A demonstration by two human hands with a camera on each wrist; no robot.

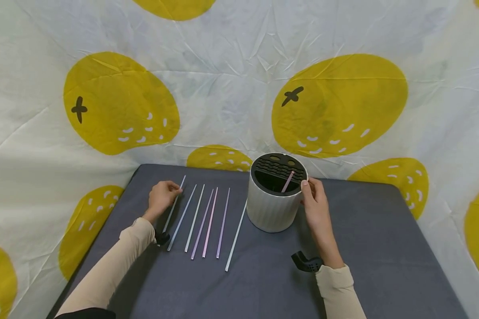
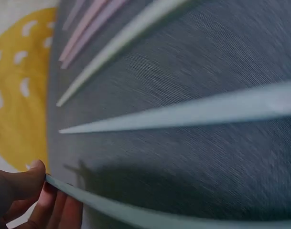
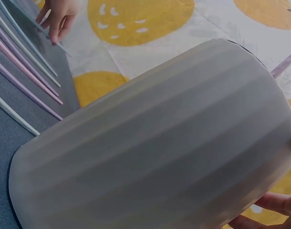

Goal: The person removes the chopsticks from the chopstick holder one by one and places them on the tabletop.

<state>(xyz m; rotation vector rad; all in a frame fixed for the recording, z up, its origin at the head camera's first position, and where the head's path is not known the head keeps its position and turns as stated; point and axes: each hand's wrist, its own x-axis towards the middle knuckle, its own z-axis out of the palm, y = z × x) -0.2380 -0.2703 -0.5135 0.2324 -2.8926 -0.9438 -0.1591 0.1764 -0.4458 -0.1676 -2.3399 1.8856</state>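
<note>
My left hand (image 1: 163,197) pinches the far end of the leftmost chopstick (image 1: 170,215), a pale blue one. In the left wrist view this chopstick (image 2: 121,210) slants up to the thumb and fingers. To its right several pastel chopsticks lie apart in a row, among them a light blue one (image 1: 182,216), a pink one (image 1: 210,222) and a whitish one (image 1: 236,235). My right hand (image 1: 316,206) grips the right rim of a ribbed white utensil holder (image 1: 269,215), thumb on top. A pink chopstick (image 1: 288,181) leans inside its large opening.
The holder's black lid (image 1: 263,165) has wavy slots and round holes beside the large opening. A grey cloth covers the table (image 1: 383,248). Behind its far edge hangs a white curtain (image 1: 231,102) printed with yellow fruit.
</note>
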